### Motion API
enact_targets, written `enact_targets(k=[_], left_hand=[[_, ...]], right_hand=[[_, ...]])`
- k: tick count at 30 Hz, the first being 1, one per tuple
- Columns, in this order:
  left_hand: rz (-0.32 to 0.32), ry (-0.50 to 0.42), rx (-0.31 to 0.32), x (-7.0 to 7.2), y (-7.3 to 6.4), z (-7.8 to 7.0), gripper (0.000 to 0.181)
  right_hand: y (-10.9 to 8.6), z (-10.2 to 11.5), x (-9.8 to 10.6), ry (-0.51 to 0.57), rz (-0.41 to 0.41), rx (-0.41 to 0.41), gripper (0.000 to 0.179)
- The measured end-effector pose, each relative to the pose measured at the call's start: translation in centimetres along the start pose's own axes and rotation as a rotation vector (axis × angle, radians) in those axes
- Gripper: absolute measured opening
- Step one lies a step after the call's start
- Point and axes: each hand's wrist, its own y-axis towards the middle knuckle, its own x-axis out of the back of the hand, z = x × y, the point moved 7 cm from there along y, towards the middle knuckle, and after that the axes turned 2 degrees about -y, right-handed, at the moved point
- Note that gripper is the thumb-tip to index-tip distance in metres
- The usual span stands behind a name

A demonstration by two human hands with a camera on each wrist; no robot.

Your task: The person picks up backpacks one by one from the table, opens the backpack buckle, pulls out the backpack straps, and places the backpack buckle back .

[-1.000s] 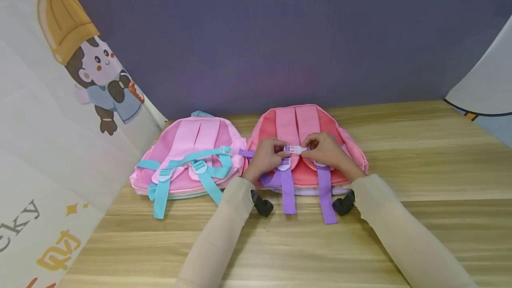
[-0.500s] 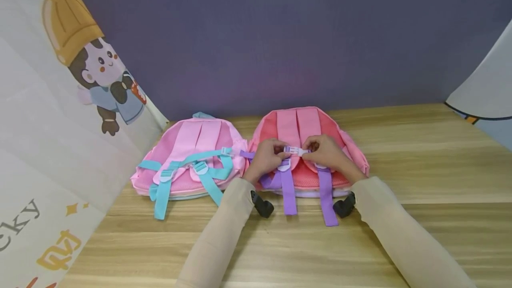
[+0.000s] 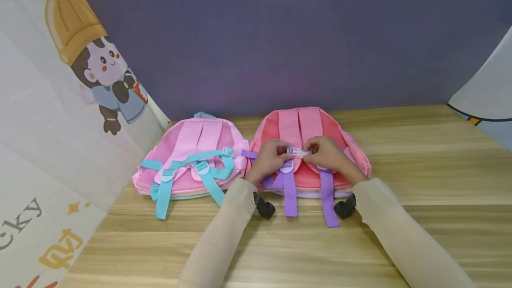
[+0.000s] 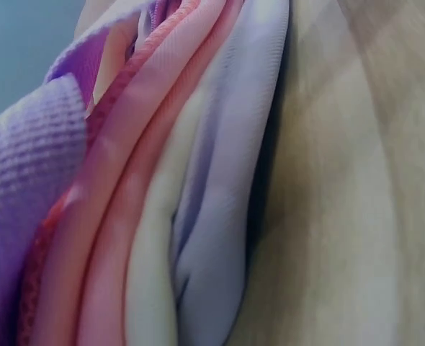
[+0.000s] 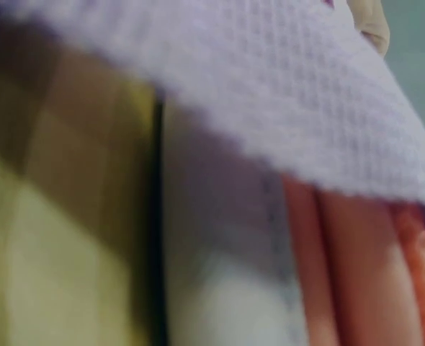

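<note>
A coral-pink backpack (image 3: 310, 121) lies with its shoulder straps up on the wooden table. Across those straps runs a purple chest strap with a white side-release buckle (image 3: 298, 152). My left hand (image 3: 269, 159) pinches the buckle's left end, and my right hand (image 3: 329, 154) pinches its right end or the webbing there. Prongs show in the middle of the buckle; I cannot tell whether its halves are fully locked. Purple webbing (image 4: 32, 187) and the bag's layered edge fill much of the left wrist view. In the right wrist view, purple webbing (image 5: 270, 94) crosses close to the camera.
A lighter pink backpack (image 3: 188, 137) with turquoise straps (image 3: 164, 199) lies touching the coral one on its left. Loose purple strap ends (image 3: 329, 199) hang onto the wooden table (image 3: 420, 168). A dark panel (image 3: 300, 39) stands behind, and a printed cloth (image 3: 48, 146) at the left.
The head view has shifted slightly. Both hands stay on the buckle with only tiny finger movements; the backpacks lie as before.
</note>
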Motion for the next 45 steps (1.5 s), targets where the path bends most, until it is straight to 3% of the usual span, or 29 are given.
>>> enact_targets(k=[10, 18, 24, 30, 38, 45], left_hand=[[0.027, 0.086, 0.0, -0.4, 0.0, -0.6, 0.022], [0.015, 0.024, 0.028, -0.7, 0.2, -0.4, 0.03], [-0.01, -0.016, 0.03, -0.5, 0.1, -0.6, 0.029], [-0.018, -0.036, 0.035, -0.2, 0.0, -0.6, 0.022], [0.037, -0.051, 0.051, -0.1, -0.1, -0.2, 0.023], [0.022, 0.043, 0.049, 0.3, -0.2, -0.1, 0.02]], right_hand=[[-0.1, 1.6, -0.6, -0.142, 0.041, 0.075, 0.013], [-0.2, 2.2, -1.0, -0.154, 0.067, 0.102, 0.03], [-0.4, 2.7, -0.9, -0.136, 0.048, 0.16, 0.034], [-0.2, 2.8, -0.8, -0.096, 0.007, 0.146, 0.027], [-0.3, 1.9, -0.7, 0.046, -0.007, 0.133, 0.022], [-0.3, 1.6, -0.7, 0.093, -0.009, 0.114, 0.021]])
